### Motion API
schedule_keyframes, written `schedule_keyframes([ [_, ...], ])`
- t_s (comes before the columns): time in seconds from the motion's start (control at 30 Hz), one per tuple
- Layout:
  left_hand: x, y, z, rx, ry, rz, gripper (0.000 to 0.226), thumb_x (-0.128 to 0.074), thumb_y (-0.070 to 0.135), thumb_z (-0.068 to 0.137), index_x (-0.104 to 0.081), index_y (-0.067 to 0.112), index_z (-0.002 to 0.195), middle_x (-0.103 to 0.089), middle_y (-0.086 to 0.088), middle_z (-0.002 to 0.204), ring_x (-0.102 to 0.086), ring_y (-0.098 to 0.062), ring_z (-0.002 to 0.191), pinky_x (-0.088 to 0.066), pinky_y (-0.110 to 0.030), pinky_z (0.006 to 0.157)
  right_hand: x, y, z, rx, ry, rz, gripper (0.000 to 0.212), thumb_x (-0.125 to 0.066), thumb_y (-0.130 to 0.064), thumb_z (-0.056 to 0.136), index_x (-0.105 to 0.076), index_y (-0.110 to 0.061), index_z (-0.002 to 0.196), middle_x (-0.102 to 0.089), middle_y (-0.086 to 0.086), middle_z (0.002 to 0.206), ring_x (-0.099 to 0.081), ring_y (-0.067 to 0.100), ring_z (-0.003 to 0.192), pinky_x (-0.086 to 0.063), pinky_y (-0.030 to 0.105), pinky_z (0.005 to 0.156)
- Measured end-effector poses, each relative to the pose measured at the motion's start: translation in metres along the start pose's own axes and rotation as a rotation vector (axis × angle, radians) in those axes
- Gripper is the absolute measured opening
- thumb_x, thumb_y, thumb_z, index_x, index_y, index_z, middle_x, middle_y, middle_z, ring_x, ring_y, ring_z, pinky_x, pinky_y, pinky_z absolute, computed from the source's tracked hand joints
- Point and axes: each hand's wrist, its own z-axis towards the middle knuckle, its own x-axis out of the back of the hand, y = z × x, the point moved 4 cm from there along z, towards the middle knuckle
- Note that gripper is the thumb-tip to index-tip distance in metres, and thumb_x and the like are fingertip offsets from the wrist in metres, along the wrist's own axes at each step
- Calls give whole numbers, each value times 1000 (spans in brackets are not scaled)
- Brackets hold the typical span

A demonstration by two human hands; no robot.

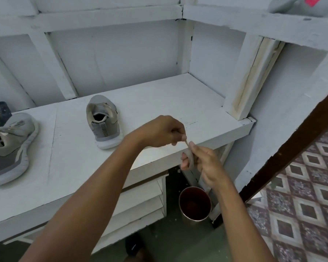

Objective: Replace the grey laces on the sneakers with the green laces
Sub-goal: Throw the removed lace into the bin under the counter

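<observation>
left hand (162, 131) is pinching the grey lace (189, 157) end | right hand (204, 164) is gripping that lace, coiled round its fingers, at 4 o'clock of middle sneaker (102, 121) | second sneaker (11, 146) is lying at 9 o'clock

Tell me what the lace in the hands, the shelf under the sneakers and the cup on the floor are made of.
Grey lace: flat woven fabric, matte; it wraps softly round fingers of the right hand. Shelf: probably painted wood or plaster, matte white, with hairline cracks. Cup: likely metal, its rim glinting.
</observation>
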Motion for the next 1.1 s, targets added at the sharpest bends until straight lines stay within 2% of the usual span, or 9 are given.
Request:
schedule_keyframes([
  [0.1, -5, -16, 9, 68, 196, -142, 20, -65, 33, 95, -75, 15, 96, -71, 1, 77, -65, -15, 75, -52, -31, 70, 6, -8, -1, -3, -37, 358, 46, -47, -38, 94, -74, -7, 74, -67, 12, 69, -67, 19, 63, -57, 30, 64],
  [0.23, -61, -21, 13, 105, 134, -99, 23, -56, 28, 100, -74, 15, 103, -67, 0, 76, -59, -16, 69, -46, -30, 66, 20, -8, 3, 80, 73, 611, 42, -41, -30, 99, -61, 2, 116, -70, 20, 115, -66, 28, 112, -55, 31, 94],
  [0.33, -97, 0, 6, 2, -157, -13, 25, -52, 18, 101, -70, 3, 92, -67, -7, 76, -60, -21, 70, -44, -31, 69, 29, 3, 7, 91, 200, 391, 29, -39, -23, 105, -62, -9, 114, -68, 14, 122, -62, 24, 119, -47, 35, 105],
  [0.4, -99, 16, 1, -80, -281, 15, 23, -53, 14, 99, -71, 0, 94, -69, -13, 83, -61, -21, 76, -46, -27, 73, 31, 10, 5, 35, 258, 77, 33, -40, -27, 106, -69, -11, 100, -74, 9, 106, -67, 22, 110, -49, 37, 102],
  [0.53, -55, 20, 6, -75, -184, 25, 19, -60, 24, 95, -75, 13, 92, -72, -3, 79, -66, -18, 77, -52, -32, 75, 23, 7, -7, -13, 209, -272, 54, -41, -39, 104, -68, -7, 70, -69, 4, 61, -68, 13, 66, -52, 36, 73],
  [0.63, -23, 2, 10, -17, 21, -39, 16, -65, 30, 94, -75, 20, 87, -68, 10, 70, -58, -1, 64, -43, -13, 60, 14, -2, -14, -8, 137, -99, 56, -39, -40, 103, -71, -3, 76, -71, 15, 66, -69, 25, 65, -56, 40, 73],
  [0.73, -27, -15, 11, 46, 184, -181, 17, -65, 33, 94, -77, 20, 90, -68, 9, 71, -53, 0, 59, -39, -10, 54, 13, -5, -9, 10, 111, 210, 51, -39, -34, 103, -69, -3, 76, -67, 13, 66, -66, 21, 61, -56, 36, 68],
  [0.93, -98, -18, 0, 99, 70, -237, 23, -50, 10, 99, -70, 7, 88, -69, 4, 76, -49, 3, 50, -41, -22, 57, 20, 8, 3, 76, 141, 654, 30, -41, -17, 99, -61, 2, 112, -71, 18, 108, -69, 25, 105, -56, 30, 92],
  [1.1, -108, -8, 2, 74, 71, -168, 18, -60, 21, 98, -73, 10, 93, -73, -2, 86, -58, -7, 63, -49, -27, 68, 28, 25, -2, 45, 274, 301, 29, -36, -14, 105, -59, -6, 121, -67, 12, 121, -64, 19, 115, -52, 25, 96],
])
